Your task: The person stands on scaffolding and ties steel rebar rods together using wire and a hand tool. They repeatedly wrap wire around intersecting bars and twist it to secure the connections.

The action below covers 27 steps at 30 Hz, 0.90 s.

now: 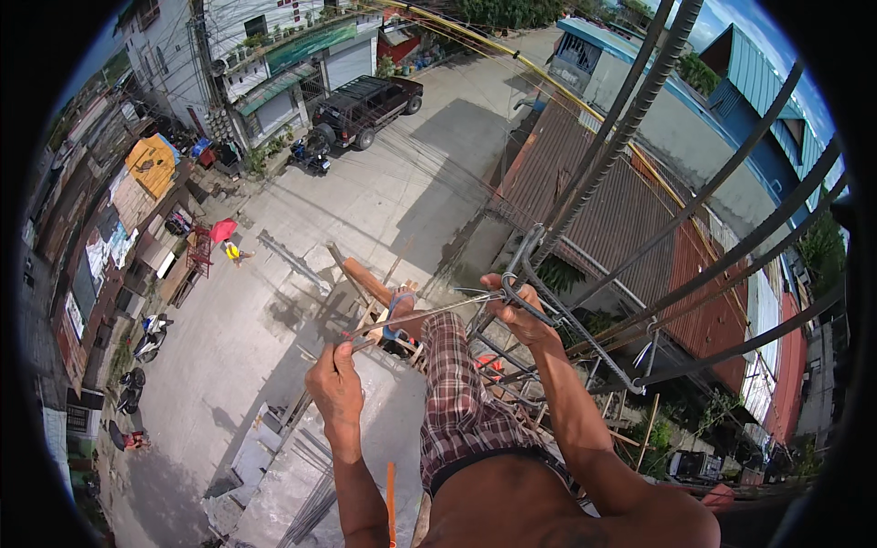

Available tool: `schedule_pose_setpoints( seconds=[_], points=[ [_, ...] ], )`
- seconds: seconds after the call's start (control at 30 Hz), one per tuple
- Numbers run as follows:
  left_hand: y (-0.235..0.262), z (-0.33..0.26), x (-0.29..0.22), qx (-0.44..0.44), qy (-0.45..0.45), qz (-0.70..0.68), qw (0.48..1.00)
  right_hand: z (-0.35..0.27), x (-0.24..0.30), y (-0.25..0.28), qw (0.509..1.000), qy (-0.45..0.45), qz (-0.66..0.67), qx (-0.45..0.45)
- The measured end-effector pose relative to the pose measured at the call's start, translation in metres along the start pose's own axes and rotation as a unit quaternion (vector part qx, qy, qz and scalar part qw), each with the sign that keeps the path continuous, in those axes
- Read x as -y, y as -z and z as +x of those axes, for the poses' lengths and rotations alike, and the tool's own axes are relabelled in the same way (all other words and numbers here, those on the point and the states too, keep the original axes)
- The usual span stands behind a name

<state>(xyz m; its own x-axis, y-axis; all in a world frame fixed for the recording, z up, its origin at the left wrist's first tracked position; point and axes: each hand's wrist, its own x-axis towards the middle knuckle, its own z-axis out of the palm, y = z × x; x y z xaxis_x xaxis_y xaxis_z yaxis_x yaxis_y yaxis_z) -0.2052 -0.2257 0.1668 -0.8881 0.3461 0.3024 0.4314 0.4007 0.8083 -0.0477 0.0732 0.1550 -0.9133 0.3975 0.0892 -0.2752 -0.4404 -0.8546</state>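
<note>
Outdoor building site above a concrete street point(365, 192) — ribbed rebar point(626, 110) at upper right, parked SUV point(370, 108) left of top centre.

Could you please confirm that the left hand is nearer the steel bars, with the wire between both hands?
Not quite: in the head view, the right hand is nearer the steel bars, not the left hand; the wire is indeed between both hands.
</note>
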Motion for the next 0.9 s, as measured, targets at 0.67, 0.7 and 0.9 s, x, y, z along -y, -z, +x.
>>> schedule_pose_setpoints(
  seconds=[0.67,0.7,0.9],
  points=[
    [-0.001,0.051,-0.017,0.289,-0.216,0.335,0.871,-0.008,0.010,-0.016,0.961,0.008,-0.266,-0.078],
    [-0.005,0.041,-0.021,0.338,-0.175,0.390,0.838,-0.008,0.009,-0.016,0.968,-0.022,-0.233,-0.086],
    [-0.031,0.052,-0.005,0.135,-0.246,0.470,0.837,-0.009,0.008,-0.012,0.966,-0.034,-0.234,-0.109]
  ],
)
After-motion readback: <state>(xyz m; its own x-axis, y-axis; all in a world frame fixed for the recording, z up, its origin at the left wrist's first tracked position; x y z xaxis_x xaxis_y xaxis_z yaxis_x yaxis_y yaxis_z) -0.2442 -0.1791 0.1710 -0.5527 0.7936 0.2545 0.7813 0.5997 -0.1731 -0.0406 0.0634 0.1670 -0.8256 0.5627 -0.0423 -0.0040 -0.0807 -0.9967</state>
